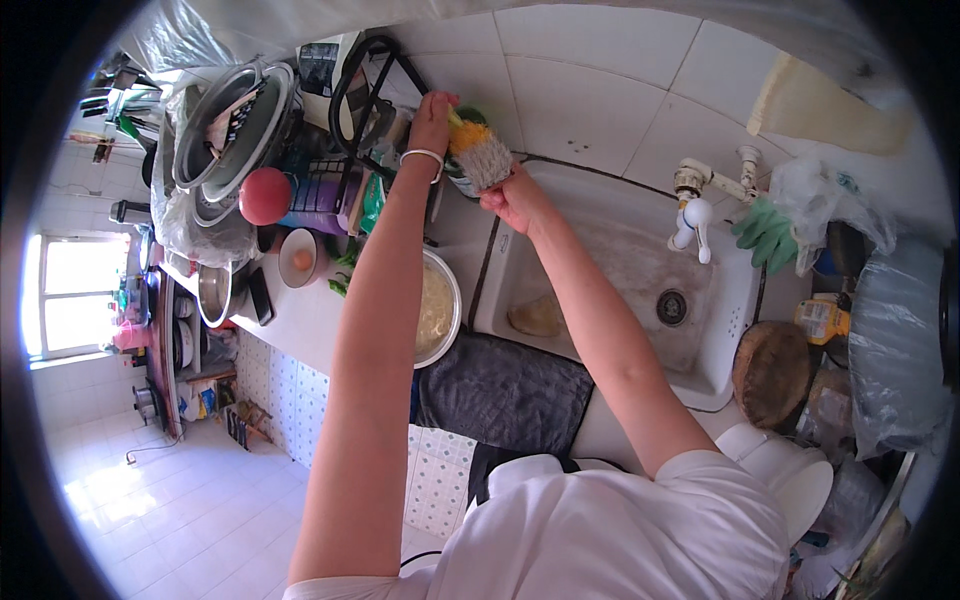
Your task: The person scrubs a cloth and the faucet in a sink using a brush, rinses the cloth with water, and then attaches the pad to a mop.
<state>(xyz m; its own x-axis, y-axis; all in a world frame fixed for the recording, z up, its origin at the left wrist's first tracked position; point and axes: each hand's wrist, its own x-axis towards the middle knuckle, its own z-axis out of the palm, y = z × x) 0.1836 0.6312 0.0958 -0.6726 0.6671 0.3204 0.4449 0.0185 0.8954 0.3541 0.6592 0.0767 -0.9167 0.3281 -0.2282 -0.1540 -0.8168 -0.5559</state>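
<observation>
A brush-like thing with yellow and pale grey bristles [480, 156] is between my two hands, above the counter's back left corner by the sink. My right hand [516, 201] has its fingers curled around the grey end. My left hand [431, 124], with a bangle at the wrist, is at the yellow end, beside the black metal rack [346, 112]. Its fingertips are partly hidden, so its hold is unclear. Partly covered by the bristles, a dark green container [471, 114] stands against the tiled wall. Below my forearms lies the white sink [600, 225].
A metal basin of pale liquid [435, 307] stands left of the sink, near a bowl with an egg [301, 259], green peppers [341, 281] and a phone [260, 296]. Stacked basins [281, 97] rise at left. A tap [694, 217], green gloves [766, 234] and a round wooden board [772, 373] are at right.
</observation>
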